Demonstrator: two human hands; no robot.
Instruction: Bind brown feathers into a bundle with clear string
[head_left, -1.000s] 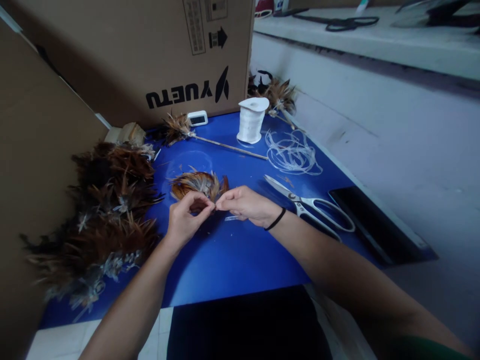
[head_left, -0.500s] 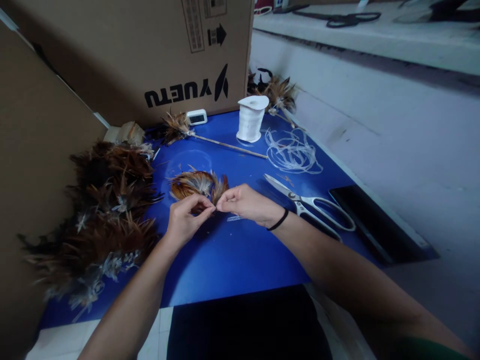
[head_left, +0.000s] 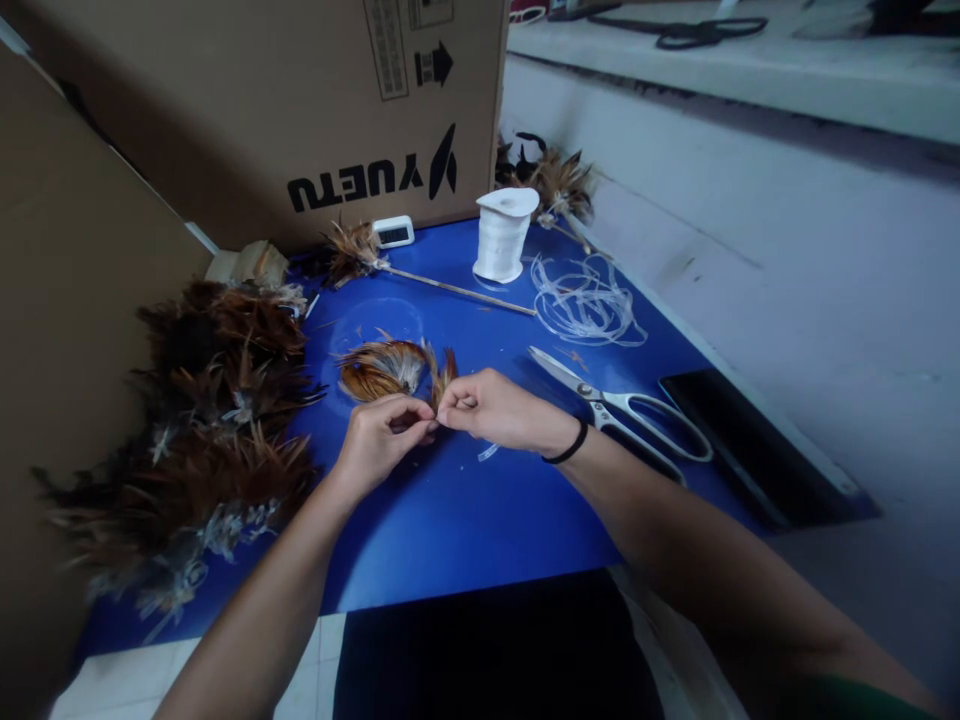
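Your left hand (head_left: 381,440) and right hand (head_left: 495,408) meet at the fingertips, both pinched; what they grip is too small to tell. Brown feathers (head_left: 379,372) lie just beyond your left hand, a small tuft (head_left: 445,372) just past your fingertips. Scissors (head_left: 589,393) lie beside your right wrist, feather bundles (head_left: 217,470) left of your left hand.

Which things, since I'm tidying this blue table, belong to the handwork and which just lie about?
Probably the job's:
loose feathers, by the pinching left hand and right hand
silver scissors
white spool
tangled clear strips

Probably just lying about:
white digital device
dark slab
black scissors
cardboard box
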